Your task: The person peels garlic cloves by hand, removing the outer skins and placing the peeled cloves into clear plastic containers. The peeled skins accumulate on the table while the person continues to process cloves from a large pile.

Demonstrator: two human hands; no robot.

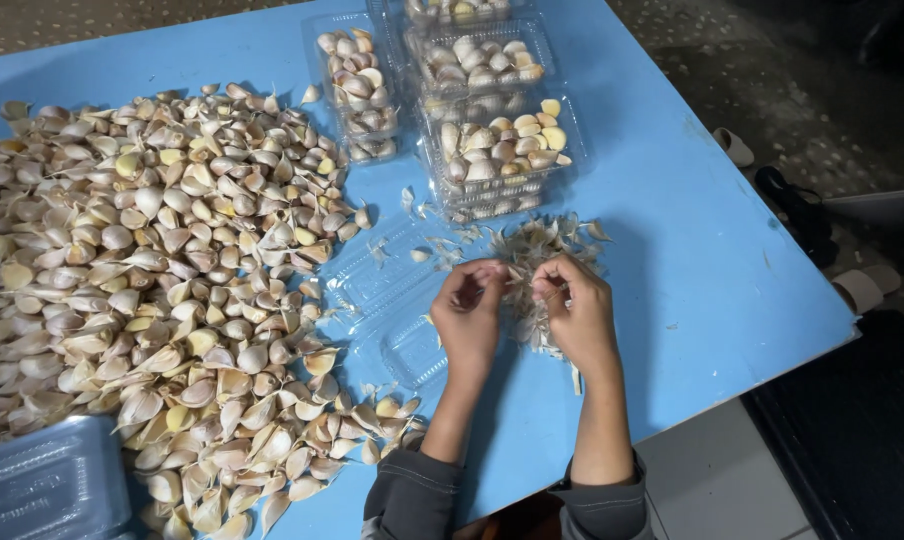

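We hold a single garlic clove between our left hand (469, 312) and right hand (575, 312), over the blue desk (692, 260) just in front of the small heap of papery skins (544, 262). The clove itself is almost wholly hidden by our fingers, so we cannot point to it. Both grips are pressed together at the fingertips, pinching at the clove or its skin; which one, we cannot tell. We judge a clove light, firm and small, its skin thin, dry and brittle, best taken at the pointed tip where it lifts away. The big pile of unpeeled cloves (142, 280) runs off the left edge. An empty clear tray (392, 290) is hard to make out against the blue; the filled trays (492, 130) are cut off at the top.
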